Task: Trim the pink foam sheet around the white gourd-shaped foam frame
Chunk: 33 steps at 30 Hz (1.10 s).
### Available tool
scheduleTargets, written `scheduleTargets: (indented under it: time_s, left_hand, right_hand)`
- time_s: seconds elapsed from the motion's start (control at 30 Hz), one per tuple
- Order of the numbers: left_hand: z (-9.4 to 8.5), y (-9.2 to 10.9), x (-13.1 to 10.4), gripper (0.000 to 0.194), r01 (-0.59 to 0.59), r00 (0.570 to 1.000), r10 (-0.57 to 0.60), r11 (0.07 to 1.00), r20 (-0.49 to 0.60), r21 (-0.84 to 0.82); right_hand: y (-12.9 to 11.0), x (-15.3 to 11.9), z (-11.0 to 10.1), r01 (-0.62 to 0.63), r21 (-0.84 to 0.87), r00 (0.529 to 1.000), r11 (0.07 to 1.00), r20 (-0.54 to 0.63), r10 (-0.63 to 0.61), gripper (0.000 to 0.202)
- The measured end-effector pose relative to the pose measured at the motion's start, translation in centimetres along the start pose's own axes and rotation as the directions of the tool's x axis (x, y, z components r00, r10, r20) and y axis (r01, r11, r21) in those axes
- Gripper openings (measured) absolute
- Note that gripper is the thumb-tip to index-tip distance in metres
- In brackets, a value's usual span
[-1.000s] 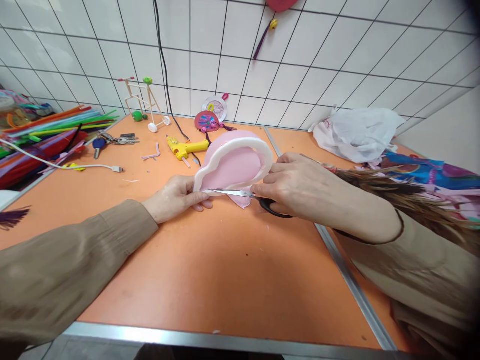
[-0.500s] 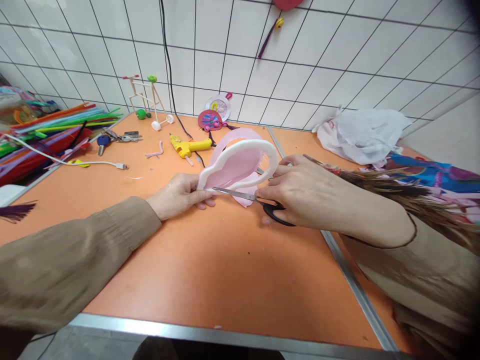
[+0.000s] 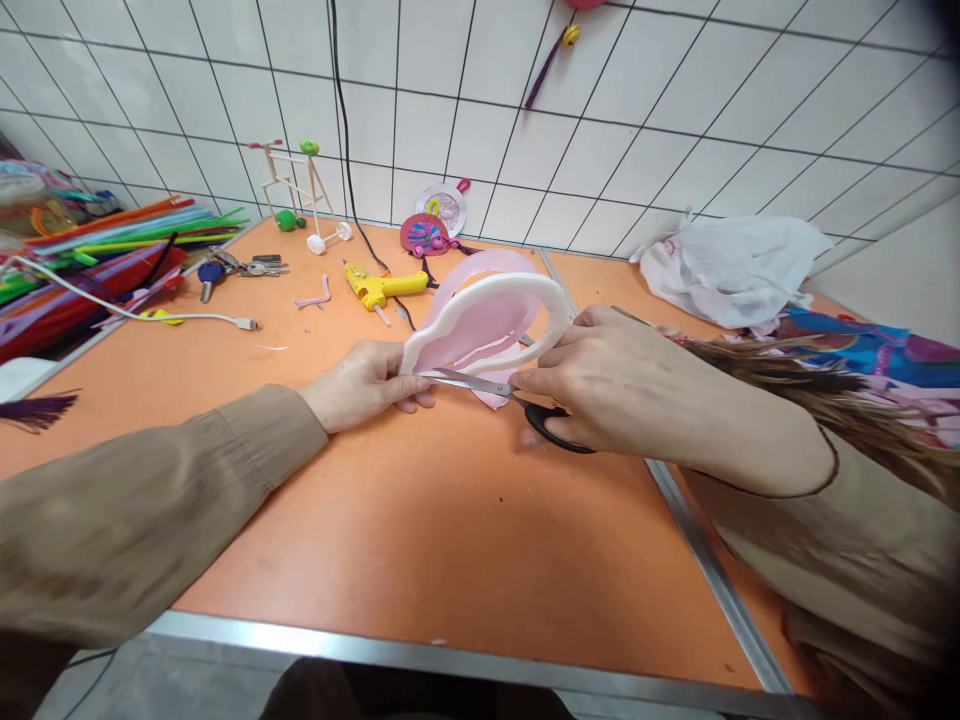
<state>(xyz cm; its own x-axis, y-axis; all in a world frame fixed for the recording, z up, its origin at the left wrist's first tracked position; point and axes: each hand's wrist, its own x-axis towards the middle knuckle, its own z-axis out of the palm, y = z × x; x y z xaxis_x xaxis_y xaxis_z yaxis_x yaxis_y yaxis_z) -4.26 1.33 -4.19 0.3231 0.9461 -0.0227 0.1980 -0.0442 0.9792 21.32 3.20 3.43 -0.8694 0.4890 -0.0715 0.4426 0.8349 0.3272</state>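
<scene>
A curved white frame (image 3: 517, 287), which looks like foam, bounds a sheet of pale pink material (image 3: 466, 318). My left hand (image 3: 371, 383) pinches the near left end of this piece, thumb in front and fingers behind. In my right hand (image 3: 600, 385) is a pair of scissors (image 3: 480, 383) with black handles, my thumb through one loop. The blades point left and lie along the lower edge of the white frame, their tips close to my left thumb. Part of the pink sheet hangs below the blades. Some of my right fingers are hidden behind the frame.
Beyond the piece lie a yellow glue gun (image 3: 386, 287), keys (image 3: 244, 265) and a stick-built tricycle model (image 3: 304, 195). Colourful pipe cleaners (image 3: 127, 240) and a white cable (image 3: 142, 315) are at left. A white plastic bag (image 3: 735, 265) and brown feathers (image 3: 780, 375) are at right.
The view has shifted slightly, so the scene sits a little differently. Both hands keep their grips, and the scissors stay at the lower edge of the white frame.
</scene>
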Motion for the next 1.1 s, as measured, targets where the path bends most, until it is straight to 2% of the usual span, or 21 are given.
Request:
scheduleTargets:
  time_s: [0.27, 0.4, 0.63, 0.87, 1.1]
  left_hand:
    - [0.0, -0.2, 0.0, 0.034, 0.003, 1.000, -0.003, 1.000, 0.004, 0.005]
    - [0.0, -0.1, 0.0, 0.034, 0.007, 1.000, -0.007, 1.000, 0.010, 0.011]
    - [0.1, -0.3, 0.2, 0.038, -0.004, 1.000, 0.004, 1.000, 0.010, 0.004]
    - [0.0, -0.3, 0.2, 0.039, -0.007, 1.000, 0.007, 1.000, 0.013, -0.023]
    - [0.0, -0.4, 0.2, 0.037, 0.004, 1.000, -0.004, 1.000, 0.009, 0.018]
  right_hand:
    - [-1.0, -0.2, -0.3, -0.144, -0.192, 0.978, 0.971, 0.121, 0.169, 0.021]
    - [-1.1, -0.3, -0.4, -0.120, -0.192, 0.982, 0.974, 0.120, 0.145, 0.025]
    - [-0.7, -0.2, -0.3, -0.100, -0.185, 0.985, 0.978, 0.122, 0.124, 0.016]
    - [-1.0, 0.2, -0.2, -0.103, -0.178, 0.986, 0.979, 0.111, 0.124, 0.026]
    - [-1.3, 0.0, -0.7, -0.081, -0.179, 0.992, 0.981, 0.081, 0.097, 0.029]
